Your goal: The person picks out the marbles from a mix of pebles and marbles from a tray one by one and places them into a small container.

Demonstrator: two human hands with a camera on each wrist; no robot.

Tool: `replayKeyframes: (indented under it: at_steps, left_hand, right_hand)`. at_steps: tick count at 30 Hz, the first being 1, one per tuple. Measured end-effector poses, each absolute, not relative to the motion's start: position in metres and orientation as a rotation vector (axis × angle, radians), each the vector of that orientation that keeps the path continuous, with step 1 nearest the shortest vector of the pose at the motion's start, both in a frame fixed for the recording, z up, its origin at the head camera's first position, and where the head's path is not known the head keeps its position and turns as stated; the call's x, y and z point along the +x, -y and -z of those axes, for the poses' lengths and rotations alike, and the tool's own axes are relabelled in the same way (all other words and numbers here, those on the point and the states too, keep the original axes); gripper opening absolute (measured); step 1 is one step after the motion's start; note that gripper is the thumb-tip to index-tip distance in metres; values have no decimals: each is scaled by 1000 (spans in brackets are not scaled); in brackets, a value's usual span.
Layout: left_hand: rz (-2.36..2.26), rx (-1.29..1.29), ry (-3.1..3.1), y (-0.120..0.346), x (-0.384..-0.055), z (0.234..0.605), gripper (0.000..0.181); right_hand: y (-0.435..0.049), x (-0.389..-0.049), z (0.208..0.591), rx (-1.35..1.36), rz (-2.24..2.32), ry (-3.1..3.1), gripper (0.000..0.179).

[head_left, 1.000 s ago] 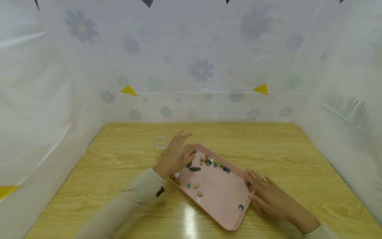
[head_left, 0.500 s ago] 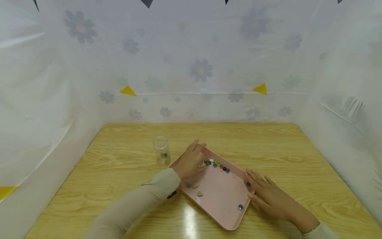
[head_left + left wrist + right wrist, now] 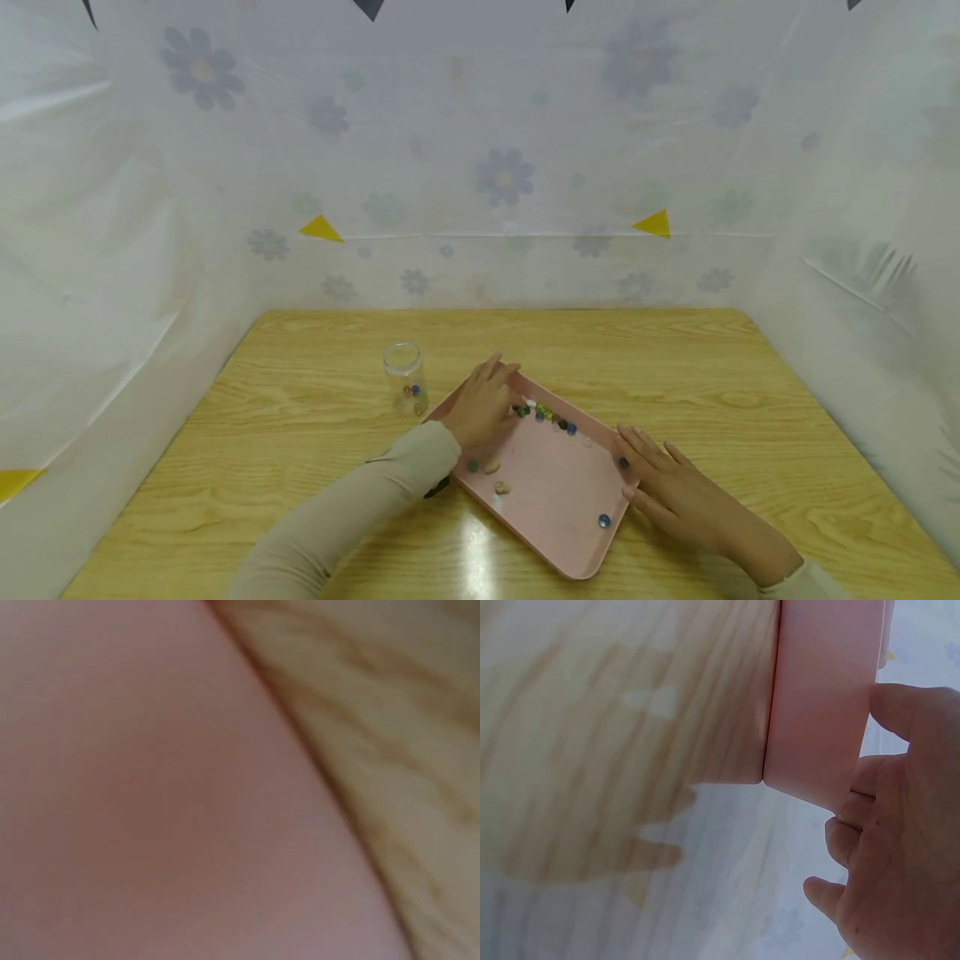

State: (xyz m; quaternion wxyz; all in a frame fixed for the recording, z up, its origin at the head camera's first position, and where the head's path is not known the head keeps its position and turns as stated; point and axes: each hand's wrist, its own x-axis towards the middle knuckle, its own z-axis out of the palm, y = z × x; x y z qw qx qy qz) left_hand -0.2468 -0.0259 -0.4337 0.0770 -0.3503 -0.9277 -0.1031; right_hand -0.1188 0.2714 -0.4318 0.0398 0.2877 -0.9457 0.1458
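Note:
My left hand reaches over the left end of a pink tray, its thumb and forefinger bent toward some dark green stones. Whether a stone is between its fingertips cannot be made out. The right hand lies at the tray's right corner. In the right wrist view its thumb and fingers touch the rim. Along the tray's far wall runs a row of small stones, with yellow ones and a blue one. Only blurred pink and wood grain fill the left wrist view.
A clear glass jar with a few beads inside stands left of the tray on the wooden table. Nearer in the tray lie a green stone, tan stones and a blue one. White flowered sheeting surrounds the table.
My left hand has shifted right and slightly down over the tray, covering stones seen earlier and uncovering the jar. In the last half second it barely moves. The right hand stays in place.

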Motion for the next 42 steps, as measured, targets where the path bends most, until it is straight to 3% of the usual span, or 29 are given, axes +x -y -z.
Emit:
replayKeyframes:
  at_steps: [27,42]
  left_hand:
    - [296,-1061,2797,18,-247,431,10]
    - [470,-1069,2646,31,-245,396,11]
  right_hand:
    - [-272,-121,434,895,-427,2887,60]
    - [-273,-119,433,894,-426,2867,60]
